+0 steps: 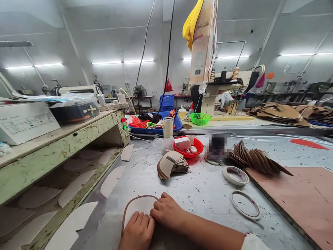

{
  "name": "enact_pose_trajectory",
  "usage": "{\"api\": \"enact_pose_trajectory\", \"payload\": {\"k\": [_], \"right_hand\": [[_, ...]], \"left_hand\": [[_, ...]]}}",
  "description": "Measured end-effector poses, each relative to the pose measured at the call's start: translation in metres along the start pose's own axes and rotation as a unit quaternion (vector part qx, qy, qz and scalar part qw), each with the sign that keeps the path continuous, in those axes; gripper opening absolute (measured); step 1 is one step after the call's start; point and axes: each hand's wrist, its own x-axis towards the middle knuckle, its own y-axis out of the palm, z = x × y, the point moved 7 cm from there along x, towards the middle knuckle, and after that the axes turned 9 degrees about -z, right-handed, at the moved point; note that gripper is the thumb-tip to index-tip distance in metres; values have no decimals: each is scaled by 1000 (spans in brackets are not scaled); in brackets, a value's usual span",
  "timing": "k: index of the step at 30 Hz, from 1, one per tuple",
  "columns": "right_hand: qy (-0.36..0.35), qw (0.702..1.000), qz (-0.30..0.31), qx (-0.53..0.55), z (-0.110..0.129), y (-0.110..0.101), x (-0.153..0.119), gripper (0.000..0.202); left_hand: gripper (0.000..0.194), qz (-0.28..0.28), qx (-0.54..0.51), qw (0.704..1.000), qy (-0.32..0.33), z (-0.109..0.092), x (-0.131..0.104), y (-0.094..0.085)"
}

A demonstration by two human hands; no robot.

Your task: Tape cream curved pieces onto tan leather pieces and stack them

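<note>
A curved white panel with a brown edge strip (pixel 135 205) lies on the silver-grey worktable right in front of me. My left hand (pixel 139 229) rests on the panel's near part, its fingers bent and pressed together. Close beside it, my right hand (pixel 168 211) is closed at the panel's right side, fingers curled over the brown edge. The fingertips of both hands are partly hidden. Beyond the hands sits a fanned stack of similar curved pieces (pixel 173 165). Two rolls of tape, a wide one (pixel 235 175) and a narrow one (pixel 245 205), lie to the right.
Several white cut pieces (pixel 113 180) lie leftward, some under the green machine table (pixel 65 139). A red bowl (pixel 200 147), a cup (pixel 168 127) and a blurred-out jar (pixel 215 152) stand behind. At right are fanned brown pieces (pixel 255 158) and a pink board (pixel 299 198).
</note>
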Motion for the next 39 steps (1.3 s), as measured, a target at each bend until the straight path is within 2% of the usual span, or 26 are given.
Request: {"api": "enact_pose_trajectory", "payload": {"k": [2,5,9,11,15,21,26,30,36,39], "right_hand": [[-5,1000,-16,-9,1,1,0,15],[22,999,-38,-17,0,5,-1,12],[96,994,-52,-18,-4,8,-2,13],[113,993,-39,-12,-4,9,-3,12],[101,995,9,17,3,5,-7,4],[151,978,75,123,2,-4,-22,27],[192,949,108,226,0,-8,-40,48],[200,940,120,249,0,-3,-50,50],[151,967,80,191,7,0,-51,44],[144,970,69,185,8,0,-50,40]], "left_hand": [[30,-47,-6,999,1,1,1,-8],[30,-55,-20,998,-4,5,7,-13],[30,-58,-46,997,-18,7,12,-17],[31,-60,-47,997,-25,7,11,-17],[36,-57,-28,998,-31,6,5,-12],[35,-38,-7,998,-51,8,2,-7],[22,-4,-1,1000,-3,2,-6,-4],[20,13,4,1000,24,-3,-11,-3],[15,27,7,999,19,-5,-11,-4],[16,35,0,999,8,-2,-14,-5]]}}
